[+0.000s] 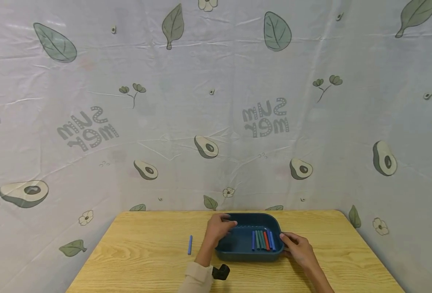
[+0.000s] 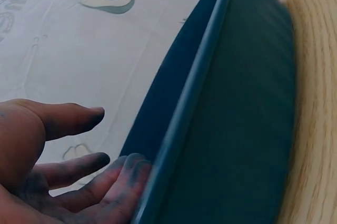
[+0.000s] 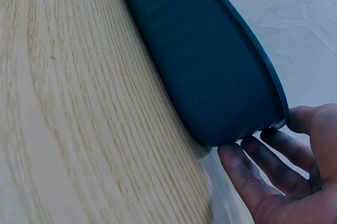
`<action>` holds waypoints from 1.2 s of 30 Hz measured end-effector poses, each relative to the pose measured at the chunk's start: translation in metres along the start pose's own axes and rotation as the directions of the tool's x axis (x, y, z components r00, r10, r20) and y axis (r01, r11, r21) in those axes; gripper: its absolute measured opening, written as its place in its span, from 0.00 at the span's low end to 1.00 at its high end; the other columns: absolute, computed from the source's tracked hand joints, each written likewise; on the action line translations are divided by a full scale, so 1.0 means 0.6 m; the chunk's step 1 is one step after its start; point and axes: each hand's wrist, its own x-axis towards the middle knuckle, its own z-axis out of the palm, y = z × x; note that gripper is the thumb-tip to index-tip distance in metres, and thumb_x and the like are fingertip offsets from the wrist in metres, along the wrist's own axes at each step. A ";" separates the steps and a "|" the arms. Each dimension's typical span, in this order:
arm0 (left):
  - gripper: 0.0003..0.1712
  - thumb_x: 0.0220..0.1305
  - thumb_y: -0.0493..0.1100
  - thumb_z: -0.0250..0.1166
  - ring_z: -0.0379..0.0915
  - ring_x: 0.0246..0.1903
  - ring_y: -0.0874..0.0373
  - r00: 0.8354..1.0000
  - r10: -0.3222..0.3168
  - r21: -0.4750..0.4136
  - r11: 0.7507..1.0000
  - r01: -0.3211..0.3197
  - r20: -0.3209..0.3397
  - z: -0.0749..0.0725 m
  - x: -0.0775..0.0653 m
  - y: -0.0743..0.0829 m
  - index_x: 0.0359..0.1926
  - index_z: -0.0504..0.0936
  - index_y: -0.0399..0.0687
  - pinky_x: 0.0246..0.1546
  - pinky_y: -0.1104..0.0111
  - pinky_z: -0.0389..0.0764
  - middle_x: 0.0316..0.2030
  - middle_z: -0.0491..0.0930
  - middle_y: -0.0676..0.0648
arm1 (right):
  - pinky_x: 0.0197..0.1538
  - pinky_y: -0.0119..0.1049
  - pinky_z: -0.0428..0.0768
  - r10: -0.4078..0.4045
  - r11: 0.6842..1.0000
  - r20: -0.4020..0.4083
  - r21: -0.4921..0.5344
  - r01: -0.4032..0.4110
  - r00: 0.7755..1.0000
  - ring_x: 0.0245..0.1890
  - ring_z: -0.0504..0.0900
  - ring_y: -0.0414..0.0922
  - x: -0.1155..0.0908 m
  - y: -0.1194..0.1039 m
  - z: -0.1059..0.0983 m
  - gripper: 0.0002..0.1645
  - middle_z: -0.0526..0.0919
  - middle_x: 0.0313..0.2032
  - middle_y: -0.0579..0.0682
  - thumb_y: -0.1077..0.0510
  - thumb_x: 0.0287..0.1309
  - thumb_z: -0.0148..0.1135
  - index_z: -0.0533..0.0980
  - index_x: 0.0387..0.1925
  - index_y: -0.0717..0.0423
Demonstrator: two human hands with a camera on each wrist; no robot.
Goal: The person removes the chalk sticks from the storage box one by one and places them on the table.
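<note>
A dark blue tray [image 1: 247,257] with raised walls sits on the table. Inside its right half, several slim coloured sticks [image 1: 261,241] in blue, green and red lie side by side. My right hand [image 1: 299,249] grips the tray's right end, thumb at the rim and fingers against the outer wall, also seen around the tray wall [image 3: 205,60] in the right wrist view. My left hand [image 1: 219,228] is at the tray's left end. In the left wrist view its loosely bent fingers [image 2: 113,187] are along the rim, thumb apart. Dark smudges mark the fingertips.
A single blue stick [image 1: 190,245] lies on the wooden table [image 1: 146,252], left of the tray. A pale patterned sheet [image 1: 172,122] hangs behind the table's back edge. A black wrist device [image 1: 221,272] sticks out from the left sleeve.
</note>
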 end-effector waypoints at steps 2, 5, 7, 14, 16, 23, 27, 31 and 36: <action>0.30 0.66 0.41 0.75 0.90 0.41 0.40 1.000 -0.008 -0.010 1.000 0.008 0.009 0.011 0.001 0.000 0.64 0.81 0.28 0.43 0.53 0.91 0.42 0.89 0.38 | 0.47 0.45 0.92 -0.002 1.000 -0.001 0.003 0.002 1.000 0.52 0.92 0.54 0.000 -0.001 0.000 0.31 0.82 0.62 0.74 0.54 0.80 0.59 0.73 0.70 0.75; 0.30 0.67 0.41 0.75 0.90 0.44 0.37 0.999 -0.020 -0.019 1.000 0.021 0.032 0.028 0.003 -0.001 0.64 0.81 0.28 0.45 0.51 0.91 0.43 0.89 0.39 | 0.46 0.45 0.92 -0.003 1.000 -0.009 0.013 0.003 1.000 0.51 0.92 0.55 0.001 0.000 0.000 0.30 0.82 0.62 0.74 0.55 0.80 0.60 0.73 0.69 0.76; 0.29 0.66 0.41 0.75 0.90 0.43 0.39 0.999 -0.027 0.003 1.000 0.027 0.037 0.039 0.006 -0.002 0.63 0.82 0.30 0.44 0.53 0.91 0.43 0.89 0.39 | 0.46 0.45 0.92 -0.008 1.000 -0.009 0.013 0.008 1.000 0.52 0.92 0.55 0.001 0.000 0.001 0.30 0.82 0.62 0.74 0.55 0.80 0.59 0.73 0.69 0.76; 0.25 0.65 0.40 0.77 0.90 0.40 0.44 0.997 -0.058 0.036 0.998 0.056 0.057 0.075 0.015 -0.006 0.60 0.84 0.31 0.38 0.56 0.92 0.40 0.89 0.39 | 0.46 0.44 0.92 -0.001 1.000 -0.015 0.000 0.001 1.000 0.53 0.91 0.55 0.001 0.002 -0.001 0.29 0.83 0.62 0.71 0.54 0.80 0.60 0.74 0.69 0.73; 0.25 0.64 0.39 0.77 0.90 0.39 0.44 0.996 -0.065 0.033 0.997 0.063 0.061 0.084 0.015 -0.007 0.59 0.85 0.31 0.37 0.56 0.92 0.39 0.89 0.39 | 0.46 0.44 0.92 -0.003 1.000 -0.022 0.001 0.004 1.000 0.52 0.92 0.55 0.002 0.003 -0.001 0.29 0.83 0.61 0.71 0.54 0.80 0.61 0.75 0.69 0.73; 0.23 0.62 0.39 0.80 0.89 0.32 0.51 0.994 -0.102 0.084 0.992 0.098 0.040 0.108 0.015 -0.017 0.55 0.86 0.34 0.34 0.60 0.91 0.41 0.89 0.39 | 0.46 0.44 0.92 -0.006 1.000 -0.020 -0.004 0.006 1.000 0.52 0.92 0.54 -0.003 0.000 0.001 0.30 0.84 0.60 0.71 0.53 0.79 0.61 0.75 0.69 0.73; 0.22 0.60 0.37 0.80 0.89 0.30 0.53 0.994 -0.099 0.108 0.990 0.095 0.037 0.118 0.019 -0.022 0.54 0.86 0.33 0.31 0.61 0.90 0.43 0.88 0.38 | 0.46 0.44 0.92 -0.001 1.000 -0.019 -0.009 0.001 1.000 0.52 0.92 0.53 -0.006 -0.002 0.003 0.29 0.85 0.60 0.70 0.53 0.79 0.61 0.75 0.69 0.72; 0.23 0.55 0.34 0.82 0.90 0.28 0.53 0.995 -0.096 0.140 0.986 0.091 0.028 0.124 0.025 -0.022 0.51 0.88 0.34 0.30 0.62 0.91 0.44 0.87 0.35 | 0.46 0.44 0.92 -0.013 1.000 -0.018 -0.015 0.013 1.000 0.52 0.92 0.54 -0.006 -0.004 0.002 0.28 0.85 0.60 0.70 0.54 0.79 0.60 0.76 0.68 0.72; 0.22 0.47 0.35 0.86 0.87 0.25 0.55 0.997 -0.072 0.249 0.966 0.069 0.003 0.134 0.041 -0.041 0.46 0.90 0.39 0.30 0.63 0.89 0.42 0.88 0.37 | 0.46 0.44 0.92 -0.006 1.000 -0.014 -0.026 0.006 1.000 0.52 0.91 0.54 -0.006 -0.003 0.001 0.29 0.84 0.61 0.70 0.53 0.79 0.61 0.76 0.69 0.71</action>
